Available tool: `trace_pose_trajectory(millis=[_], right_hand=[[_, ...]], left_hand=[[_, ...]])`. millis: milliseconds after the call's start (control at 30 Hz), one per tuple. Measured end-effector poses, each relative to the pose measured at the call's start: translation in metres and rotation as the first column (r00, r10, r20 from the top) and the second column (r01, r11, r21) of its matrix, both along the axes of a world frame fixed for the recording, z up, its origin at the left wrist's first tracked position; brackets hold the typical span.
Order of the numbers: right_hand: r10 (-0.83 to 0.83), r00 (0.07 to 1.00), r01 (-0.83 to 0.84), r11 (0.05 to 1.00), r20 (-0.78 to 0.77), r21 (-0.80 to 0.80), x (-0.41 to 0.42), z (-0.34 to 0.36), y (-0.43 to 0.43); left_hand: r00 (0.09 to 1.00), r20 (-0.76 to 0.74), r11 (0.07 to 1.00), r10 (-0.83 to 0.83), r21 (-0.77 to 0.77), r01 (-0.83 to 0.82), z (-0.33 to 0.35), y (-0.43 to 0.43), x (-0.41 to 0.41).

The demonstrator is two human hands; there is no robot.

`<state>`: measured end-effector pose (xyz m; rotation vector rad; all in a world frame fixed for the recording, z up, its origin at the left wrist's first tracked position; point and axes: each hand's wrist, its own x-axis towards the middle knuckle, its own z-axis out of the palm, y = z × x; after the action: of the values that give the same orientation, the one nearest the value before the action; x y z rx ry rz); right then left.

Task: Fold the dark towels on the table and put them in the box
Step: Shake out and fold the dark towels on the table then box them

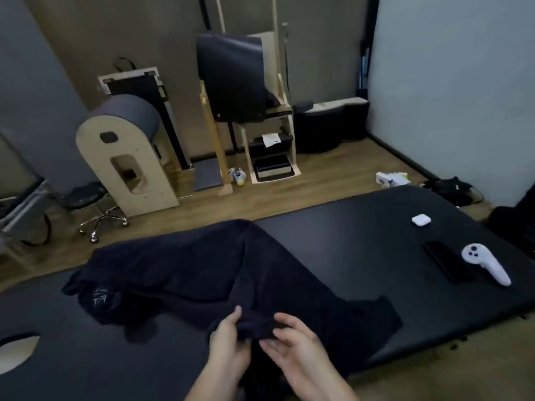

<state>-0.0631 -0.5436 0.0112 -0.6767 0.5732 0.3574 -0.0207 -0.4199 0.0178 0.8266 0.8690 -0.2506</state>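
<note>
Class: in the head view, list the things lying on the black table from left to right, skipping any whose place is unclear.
Oval face hole → dark towel → small white case → white controller. The black phone overlaps its neighbours, so it is left out.

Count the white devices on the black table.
2: a white earbud case toward the far right, and a white controller nearer, beside a black phone. The dark towel could hide more.
</note>
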Motion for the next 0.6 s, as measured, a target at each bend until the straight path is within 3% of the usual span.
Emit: trace_pose_trajectory(millis=[100, 200, 267, 367, 433, 467, 533, 600], right_hand=[[-0.181, 0.971, 0.193, 0.979, -0.157, 0.063, 0.004, -0.019, -0.001], [-0.276, 0.910, 0.324, 0.940, -0.311, 0.112, 0.023, -0.031, -0.004], [-0.173, 0.906, 0.235, 0.964, -0.386, 0.121, 0.037, -0.030, -0.003], [0.094, 0.886, -0.071, 0.995, -0.455, 0.067, 0.040, -0.025, 0.021], [0.177, 0.875, -0.113, 0.980, -0.451, 0.165, 0.039, -0.031, 0.044], [0.147, 0.889, -0.056, 0.975, -0.434, 0.215, 0.040, -0.033, 0.051], [-0.094, 0.882, 0.197, 0.964, -0.462, 0.179, 0.052, -0.050, 0.045], [-0.254, 0.854, 0.261, 0.964, -0.453, -0.048, 0.064, -0.063, 0.014]], left_hand=[[0.988, 0.050, 0.987, 0.148, -0.073, -0.144, -0.001, 0.012, 0.007], [0.991, 0.124, 0.992, 0.053, -0.120, -0.038, 0.019, 0.015, 0.012], [0.984, 0.175, 0.995, -0.016, -0.092, 0.032, 0.033, 0.013, 0.009], [0.973, 0.207, 0.993, -0.097, -0.050, 0.110, 0.039, 0.007, -0.004], [0.974, 0.213, 0.995, -0.082, -0.041, 0.093, 0.038, 0.009, -0.008], [0.974, 0.220, 0.997, -0.049, -0.053, 0.062, 0.039, 0.012, -0.008], [0.968, 0.248, 0.996, 0.046, -0.080, -0.027, 0.040, 0.035, 0.001], [0.944, 0.282, 0.985, 0.170, -0.076, -0.155, 0.042, 0.074, 0.012]])
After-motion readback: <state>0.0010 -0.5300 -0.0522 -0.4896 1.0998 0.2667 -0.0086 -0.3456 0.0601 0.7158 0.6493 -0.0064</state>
